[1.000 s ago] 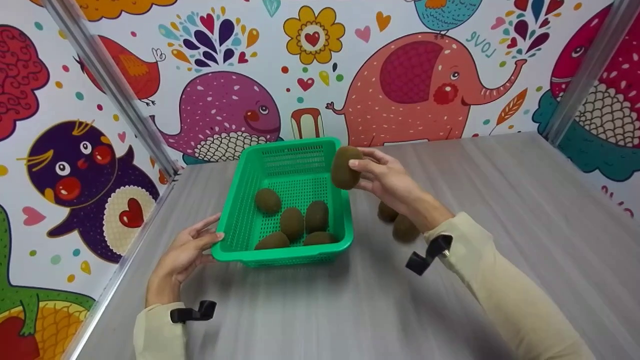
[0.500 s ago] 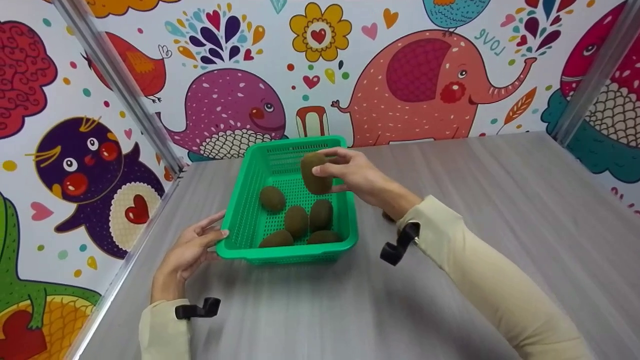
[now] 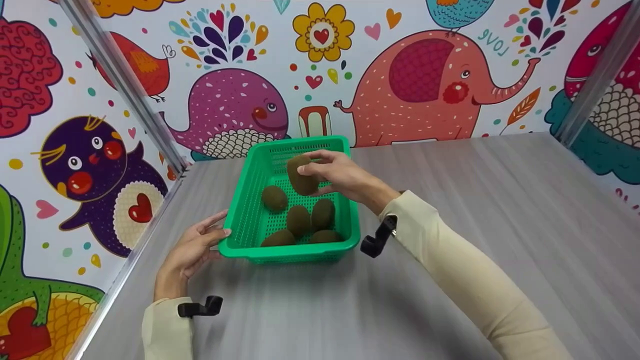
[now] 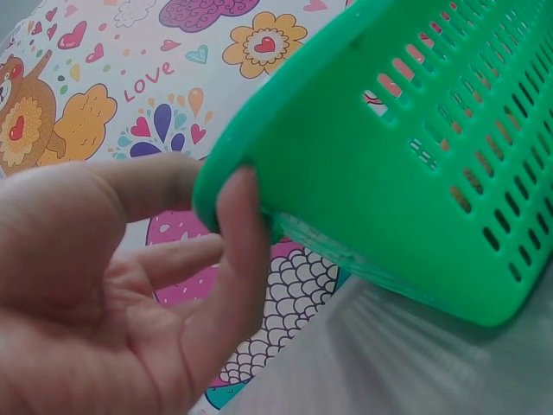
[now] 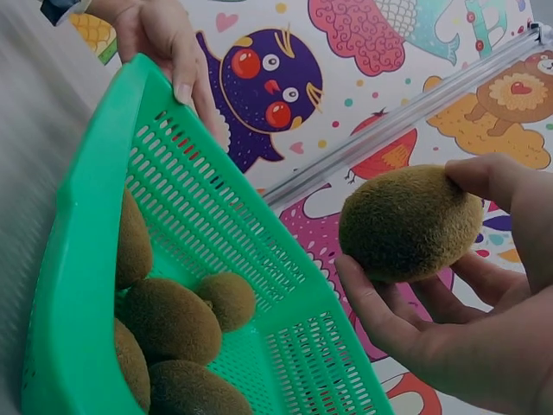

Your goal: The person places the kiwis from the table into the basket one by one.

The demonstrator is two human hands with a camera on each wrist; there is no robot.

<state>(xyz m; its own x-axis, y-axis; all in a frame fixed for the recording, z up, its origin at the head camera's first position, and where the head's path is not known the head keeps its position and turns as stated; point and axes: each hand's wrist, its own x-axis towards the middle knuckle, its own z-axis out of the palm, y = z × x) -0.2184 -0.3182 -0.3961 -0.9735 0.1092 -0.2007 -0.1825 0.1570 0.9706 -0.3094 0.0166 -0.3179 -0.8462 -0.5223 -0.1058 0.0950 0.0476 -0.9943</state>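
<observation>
My right hand (image 3: 345, 177) holds a brown, fuzzy kiwi (image 3: 302, 181) between thumb and fingers, over the inside of a green plastic basket (image 3: 292, 252). In the right wrist view, the held kiwi (image 5: 410, 223) lies on its side across the fingertips, apart from the basket wall. Several other kiwis (image 3: 298, 221) rest on the basket's floor, most of them grouped at the near end. At the basket's near left corner, my left hand (image 3: 190, 250) pinches the rim. The left wrist view has the thumb and fingers on either side of that rim (image 4: 233, 147).
The basket stands on a grey wood-grain table (image 3: 450, 200). Walls with cartoon animal prints (image 3: 415, 95) rise behind and to the left, joined by a metal corner post (image 3: 125, 90). Both wrists carry black brackets (image 3: 200, 307).
My right hand has carried the kiwi leftward from the basket's right rim to above its middle. Kiwis seen on the table at right are now hidden by the forearm. The left hand keeps its hold.
</observation>
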